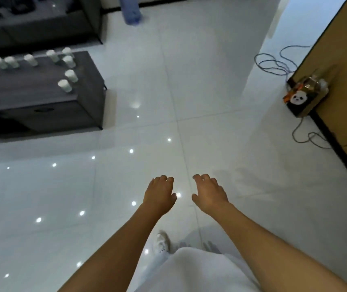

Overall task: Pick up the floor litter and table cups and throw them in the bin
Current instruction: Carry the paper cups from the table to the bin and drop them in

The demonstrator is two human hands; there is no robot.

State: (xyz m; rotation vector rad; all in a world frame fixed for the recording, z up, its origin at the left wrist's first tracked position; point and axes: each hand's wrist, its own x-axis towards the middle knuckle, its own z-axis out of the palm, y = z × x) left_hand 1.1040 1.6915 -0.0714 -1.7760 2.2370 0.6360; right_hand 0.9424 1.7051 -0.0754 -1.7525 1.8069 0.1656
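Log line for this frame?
left hand: empty | right hand: empty | white cups: on dark table | no bin seen

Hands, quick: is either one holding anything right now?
Left hand: open, fingers loosely curled, holding nothing.
Right hand: open, fingers loosely curled, holding nothing.

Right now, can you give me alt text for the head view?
Both hands, left and right, hang empty and open over glossy white floor tiles. White cups stand on a dark low table at upper left; a panda-print box sits by the right wall.
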